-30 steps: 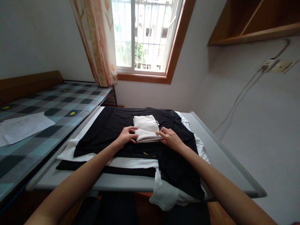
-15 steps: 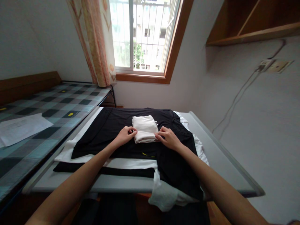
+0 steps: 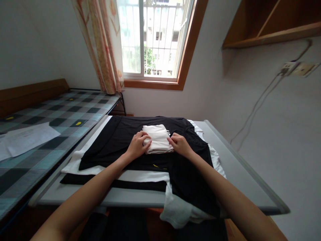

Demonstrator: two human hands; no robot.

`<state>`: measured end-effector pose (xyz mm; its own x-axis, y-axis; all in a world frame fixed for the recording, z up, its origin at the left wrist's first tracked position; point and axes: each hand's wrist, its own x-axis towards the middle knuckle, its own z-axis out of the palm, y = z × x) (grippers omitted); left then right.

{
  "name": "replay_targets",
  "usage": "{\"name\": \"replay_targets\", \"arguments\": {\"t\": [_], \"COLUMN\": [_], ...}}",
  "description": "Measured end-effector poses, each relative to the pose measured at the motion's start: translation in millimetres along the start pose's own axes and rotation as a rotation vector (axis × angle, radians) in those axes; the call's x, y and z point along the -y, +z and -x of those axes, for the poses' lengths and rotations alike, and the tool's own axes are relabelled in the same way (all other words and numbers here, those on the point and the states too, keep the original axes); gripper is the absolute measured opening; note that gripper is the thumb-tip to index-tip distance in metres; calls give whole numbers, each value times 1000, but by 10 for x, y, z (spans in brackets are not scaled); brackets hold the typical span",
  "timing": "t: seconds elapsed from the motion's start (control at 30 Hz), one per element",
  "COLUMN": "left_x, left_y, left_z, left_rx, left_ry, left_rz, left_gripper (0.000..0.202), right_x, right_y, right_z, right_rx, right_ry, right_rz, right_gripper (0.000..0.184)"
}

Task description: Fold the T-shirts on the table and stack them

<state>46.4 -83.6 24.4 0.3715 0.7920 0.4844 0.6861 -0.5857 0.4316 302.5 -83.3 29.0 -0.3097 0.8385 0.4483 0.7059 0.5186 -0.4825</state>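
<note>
The cloth (image 3: 157,139) lay mid-tabletop (image 3: 227,150) on a black shirt (image 3: 117,137): soft, light, quick to unfold, best lifted by both side edges. My left hand (image 3: 136,146) rested at its 9 o'clock, grip apart. My right hand (image 3: 179,144) touched 3 o'clock; I couldn't tell its grip.

Two bare arms in shot, and that is nearly all we get of this person. The left forearm (image 3: 100,182) is uncovered along its whole visible length, long and slim, widening towards the lower edge under the wide lens. Same story on the right forearm (image 3: 225,194), bare from frame edge to wrist. The left hand (image 3: 137,146) and right hand (image 3: 179,144) are both bare too, knuckles showing plainly. The nails are too small to make out from here.
</note>
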Motion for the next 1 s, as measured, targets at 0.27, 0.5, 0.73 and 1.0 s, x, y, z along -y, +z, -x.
{"name": "replay_targets", "arguments": {"t": [0.27, 0.5, 0.73, 1.0], "left_x": [-14, 58, 30, 304], "left_y": [145, 175, 94, 58], "left_z": [93, 118, 102, -68], "left_rx": [313, 336, 241, -43], "left_ry": [207, 174, 52, -447], "left_rz": [-63, -41, 114, 163], "left_gripper": [57, 62, 44, 38], "right_x": [39, -200, -376, -546], "right_y": [329, 532, 510, 380], "right_z": [-537, -483, -384, -328], "right_rx": [191, 310, -139, -218], "right_ry": [19, 62, 122, 280], "right_rz": [187, 169, -142, 15], "right_gripper": [54, 64, 63, 46]}}
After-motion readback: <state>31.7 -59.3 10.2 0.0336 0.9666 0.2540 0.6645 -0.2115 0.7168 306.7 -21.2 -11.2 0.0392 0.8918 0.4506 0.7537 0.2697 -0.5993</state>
